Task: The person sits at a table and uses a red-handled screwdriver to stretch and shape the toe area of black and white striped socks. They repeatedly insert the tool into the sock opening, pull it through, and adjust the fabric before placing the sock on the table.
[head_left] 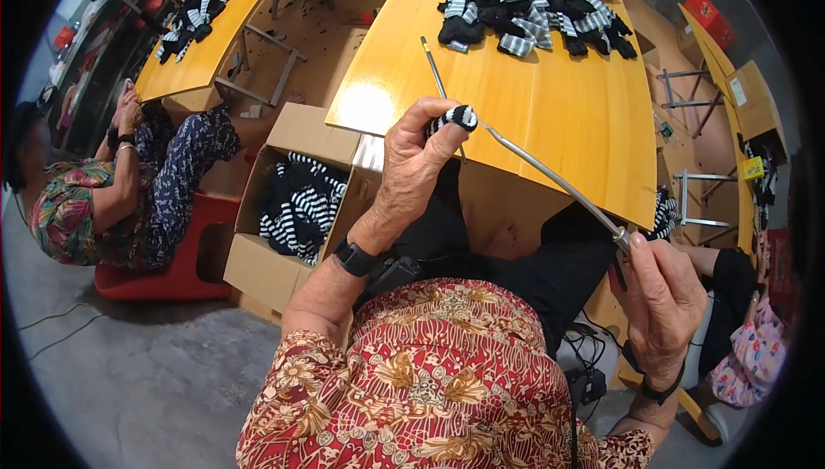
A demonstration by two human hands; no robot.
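My left hand [414, 158], raised over the near edge of the table, is closed on a small bunched black-and-white knitted piece [462, 117]. Thumb and fingers pinch it, so most of it is hidden. My right hand [663, 297] grips the handle end of a long, slim metal rod [550, 172]. The rod slants up and left, its thin tip close to the knitted piece; whether they touch I cannot tell. Behind my left hand, a second thin rod [436, 69] with a yellow end lies across the table's near left corner.
Striped and black knitted pieces [524, 9] lie heaped at the far side of the yellow table [516, 91]. An open cardboard box [271, 275] of striped pieces stands left of my lap. A co-worker [94, 185] sits at left on a red chair [172, 275]; another person's patterned clothing [752, 357] shows at right.
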